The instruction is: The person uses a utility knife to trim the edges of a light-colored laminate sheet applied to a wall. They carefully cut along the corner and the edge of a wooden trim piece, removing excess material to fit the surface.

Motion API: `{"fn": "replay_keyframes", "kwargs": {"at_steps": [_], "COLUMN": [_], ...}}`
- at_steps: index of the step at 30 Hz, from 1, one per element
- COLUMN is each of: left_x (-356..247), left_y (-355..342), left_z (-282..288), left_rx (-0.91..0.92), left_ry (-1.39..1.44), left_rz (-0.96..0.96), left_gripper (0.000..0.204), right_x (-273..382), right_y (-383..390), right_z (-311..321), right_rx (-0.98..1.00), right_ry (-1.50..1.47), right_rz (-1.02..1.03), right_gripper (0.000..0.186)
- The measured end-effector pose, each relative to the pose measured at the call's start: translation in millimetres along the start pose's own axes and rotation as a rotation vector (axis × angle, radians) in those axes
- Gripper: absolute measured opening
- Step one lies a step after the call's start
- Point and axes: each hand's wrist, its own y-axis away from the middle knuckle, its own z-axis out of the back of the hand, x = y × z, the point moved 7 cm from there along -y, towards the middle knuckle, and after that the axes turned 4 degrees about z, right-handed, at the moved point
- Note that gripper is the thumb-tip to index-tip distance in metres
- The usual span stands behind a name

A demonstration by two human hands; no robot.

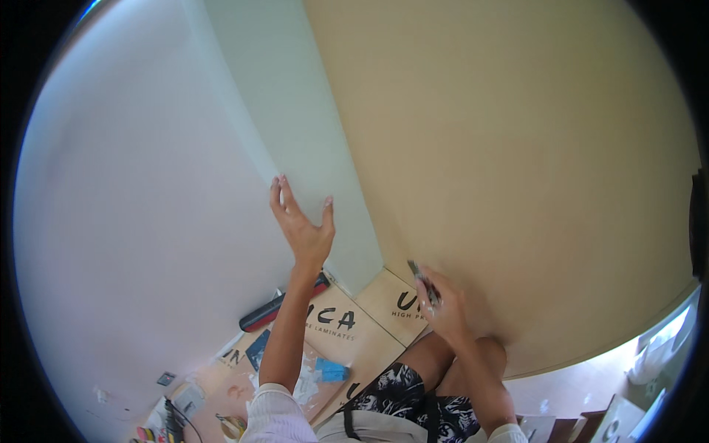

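The left hand [304, 230] is spread open, its grip released, fingertips flat against the pale green panel [310, 133] at its left edge. The right hand [442, 304] is clenched around a small dark tool [422, 279], whose tip touches the tan board [517, 148] low near the floor [354, 325].

Walls [148, 184] and the tan panel [517, 148] block everything ahead. Floor [244, 369] down left is cluttered: red-black roller [277, 308], scraps, tools. Open floor only at the lower right.
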Motion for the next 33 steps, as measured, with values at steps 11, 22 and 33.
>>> {"fn": "replay_keyframes", "kwargs": {"at_steps": [11, 22, 33], "left_x": [44, 54, 60], "left_y": [16, 23, 25], "left_z": [-35, -26, -29], "left_rx": [-0.217, -0.139, -0.123], "left_ry": [-0.059, 0.07, 0.218], "left_rz": [-0.185, -0.187, -0.134], "left_gripper": [0.079, 0.067, 0.042], "right_x": [84, 71, 90], "right_y": [-181, -182, -204], "right_z": [-64, -121, -123], "right_rx": [-0.031, -0.31, -0.191], "right_ry": [0.176, 0.494, 0.699], "right_rz": [0.288, 0.457, 0.644], "right_gripper": [0.035, 0.041, 0.044]}}
